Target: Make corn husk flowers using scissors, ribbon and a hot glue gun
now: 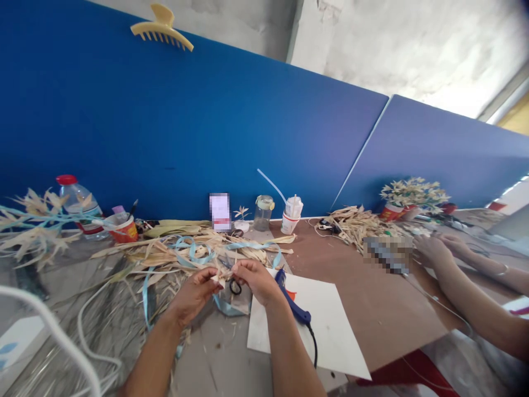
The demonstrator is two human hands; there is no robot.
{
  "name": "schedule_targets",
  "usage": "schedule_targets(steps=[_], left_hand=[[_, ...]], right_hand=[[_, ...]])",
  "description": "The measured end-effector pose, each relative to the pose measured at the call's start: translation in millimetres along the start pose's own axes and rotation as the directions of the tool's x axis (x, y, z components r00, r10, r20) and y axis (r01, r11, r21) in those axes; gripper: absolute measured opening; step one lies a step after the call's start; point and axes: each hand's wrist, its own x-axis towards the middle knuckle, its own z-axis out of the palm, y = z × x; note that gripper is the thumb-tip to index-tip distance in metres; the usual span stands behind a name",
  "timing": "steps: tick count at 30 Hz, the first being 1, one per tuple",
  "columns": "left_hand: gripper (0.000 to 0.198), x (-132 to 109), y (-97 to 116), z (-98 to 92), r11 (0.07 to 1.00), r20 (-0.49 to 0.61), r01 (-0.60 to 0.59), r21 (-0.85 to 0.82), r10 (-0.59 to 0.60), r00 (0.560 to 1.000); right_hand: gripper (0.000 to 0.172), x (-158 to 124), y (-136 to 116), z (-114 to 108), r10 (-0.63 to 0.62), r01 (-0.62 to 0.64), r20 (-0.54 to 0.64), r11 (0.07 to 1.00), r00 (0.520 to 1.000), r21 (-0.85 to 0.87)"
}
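Observation:
My left hand (193, 296) pinches a small pale dried-husk flower (219, 278) between thumb and fingertips. Close beside it, my right hand (259, 280) is closed in a pinch at the flower's other side. The fingertips hide part of the flower. Just behind and below it lies a pair of scissors (235, 286), one black handle loop showing. Under and beyond both hands spreads a heap of dried husk strips (165, 251) mixed with light-blue ribbon (194, 253). A blue glue gun (293, 303) rests on a white board (326, 320) right of my right forearm.
A red-capped bottle (85, 212), a red cup (124, 229), a phone (220, 212), a clear jar (263, 213) and a paper cup (291, 218) line the blue partition (198, 127). White cable (88, 325) loops at left. Another person's hands (436, 251) work at right.

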Motion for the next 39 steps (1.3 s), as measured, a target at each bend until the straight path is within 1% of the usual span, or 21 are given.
schedule_targets(steps=[3,6,9,11,14,17,20,24,30,34,39], left_hand=[[0.029,1.3,-2.4,-2.7,0.999,-0.012,-0.002,-0.042,0.002,1.0],[0.029,2.9,-4.2,-5.1,0.997,-0.021,-0.008,-0.074,0.006,1.0],[0.03,4.4,-5.2,-6.1,0.995,-0.033,-0.019,-0.094,0.016,0.999],[0.029,4.8,-5.4,-5.7,0.995,-0.035,-0.024,-0.096,0.021,0.999],[0.028,4.3,-4.3,-3.7,0.995,-0.027,-0.027,-0.101,0.024,0.999],[0.027,3.2,-2.5,-1.7,0.995,-0.008,-0.036,-0.096,0.035,0.999],[0.024,2.3,-1.5,-0.4,0.996,0.012,-0.05,-0.078,0.051,0.999],[0.02,1.4,-0.8,1.8,0.996,0.024,-0.072,-0.045,0.073,0.997],[0.022,0.6,-0.3,5.6,0.993,0.018,-0.119,0.01,0.118,0.993],[0.025,1.3,-1.4,5.4,0.994,0.006,-0.112,-0.011,0.113,0.994],[0.022,2.6,-3.0,4.7,0.992,-0.007,-0.122,-0.037,0.122,0.992]], right_hand=[[0.031,0.2,0.3,-1.0,-0.008,0.01,-0.016,0.993,1.0,0.118],[0.033,2.7,4.2,-2.9,0.005,0.004,-0.045,0.98,0.999,0.199],[0.034,3.7,6.1,-3.8,0.025,-0.006,-0.076,0.972,0.997,0.236],[0.031,2.7,5.0,-3.0,0.032,-0.014,-0.071,0.971,0.997,0.238],[0.027,0.4,2.9,0.0,0.028,-0.023,-0.026,0.983,0.999,0.183],[0.025,0.6,4.6,4.5,-0.007,0.007,0.005,0.996,1.0,0.087],[0.021,3.7,10.0,8.7,-0.046,0.045,-0.029,0.999,0.999,-0.027],[0.022,7.1,14.7,11.9,-0.09,0.076,-0.081,0.984,0.993,-0.16],[0.021,8.5,13.7,14.6,-0.123,0.097,-0.134,0.977,0.983,-0.189],[0.021,9.0,13.3,16.3,-0.107,0.084,-0.142,0.984,0.984,-0.16],[0.021,7.2,10.7,18.3,-0.097,0.075,-0.149,0.986,0.984,-0.147]])
